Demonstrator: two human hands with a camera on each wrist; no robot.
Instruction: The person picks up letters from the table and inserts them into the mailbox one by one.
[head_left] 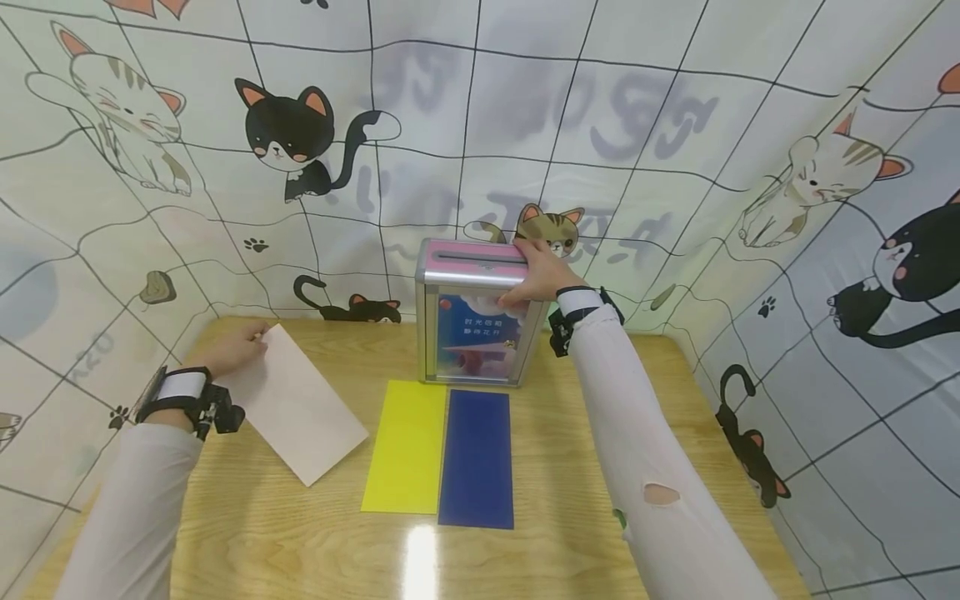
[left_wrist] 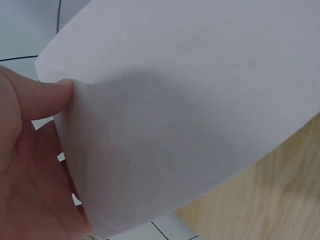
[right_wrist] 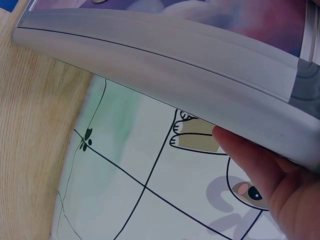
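The pale pinkish-white paper envelope (head_left: 294,408) lies slanted on the left part of the light wooden table (head_left: 570,500), its far corner lifted slightly where the left hand (head_left: 232,348) pinches it. In the left wrist view the thumb (left_wrist: 42,97) presses on the upper face of the envelope (left_wrist: 190,110) near its edge, with the other fingers curled beneath it, so the hand is closed on the paper.

To the right of the envelope, near the middle of the table, a flat yellow rectangular card (head_left: 407,447) and a dark blue rectangular card (head_left: 477,457) lie side by side, long edges just touching or nearly so.

Just beyond them, at the far side of the table, stands a silver metal-framed box with a pink slotted top and a printed clear front (head_left: 474,312). The right hand (head_left: 536,279) grips its upper right corner, fingers bent over the top edge and front; in the right wrist view the thumb (right_wrist: 250,160) rests against the box's grey frame (right_wrist: 165,60).

Behind and around the table hangs a cloth backdrop printed with cartoon cats (head_left: 675,125).
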